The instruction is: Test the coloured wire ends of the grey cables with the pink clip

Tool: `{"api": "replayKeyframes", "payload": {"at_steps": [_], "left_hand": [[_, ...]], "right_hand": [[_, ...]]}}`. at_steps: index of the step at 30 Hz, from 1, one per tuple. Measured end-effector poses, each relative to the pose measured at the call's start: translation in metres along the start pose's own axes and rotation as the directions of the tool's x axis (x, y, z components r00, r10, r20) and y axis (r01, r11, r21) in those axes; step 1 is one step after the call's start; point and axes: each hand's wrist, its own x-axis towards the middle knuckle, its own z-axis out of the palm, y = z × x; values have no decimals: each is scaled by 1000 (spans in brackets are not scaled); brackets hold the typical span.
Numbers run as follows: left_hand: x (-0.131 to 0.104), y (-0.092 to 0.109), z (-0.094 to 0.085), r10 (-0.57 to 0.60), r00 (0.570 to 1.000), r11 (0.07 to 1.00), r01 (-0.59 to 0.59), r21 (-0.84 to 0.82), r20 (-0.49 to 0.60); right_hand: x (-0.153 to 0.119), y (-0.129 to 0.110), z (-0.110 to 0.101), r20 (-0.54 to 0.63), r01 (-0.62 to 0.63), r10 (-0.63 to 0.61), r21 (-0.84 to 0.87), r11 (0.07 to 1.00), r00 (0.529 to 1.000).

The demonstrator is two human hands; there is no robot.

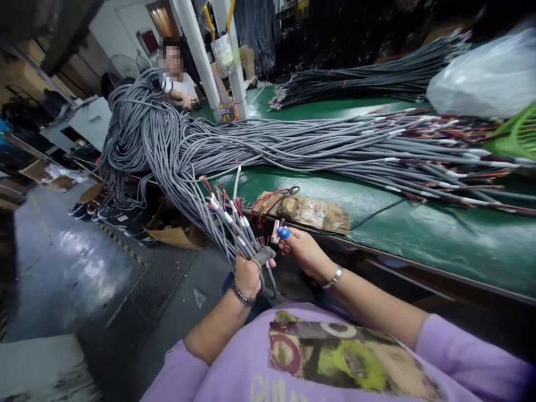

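Note:
My left hand (248, 274) is closed around a bunch of grey cables (240, 226), whose stripped ends fan out in thin coloured wires with white sleeves. A grey covering sits on its thumb. Just right of these cable ends, my right hand (307, 252) is closed in a pinch, with a blue cover (283, 232) on the thumb. At its fingertips is a small pale pinkish piece (275, 231); I cannot tell whether it is held or covers a finger. Behind the right hand, a taped wooden board (307, 213) with red and black leads lies at the bench edge.
A large heap of grey cables (293, 139) runs along the green bench (460, 240) and hangs over its left end. Farther back are a darker cable bundle (368, 78), a plastic bag (486, 72) and a green basket (517, 134). Another person (180, 84) is across the bench.

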Motion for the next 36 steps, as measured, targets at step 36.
{"api": "replayKeyframes", "payload": {"at_steps": [36], "left_hand": [[1,-17,-23,-21,995,998,16,54,100]], "right_hand": [[-8,7,-17,-34,-224,245,294,929,969]]}}
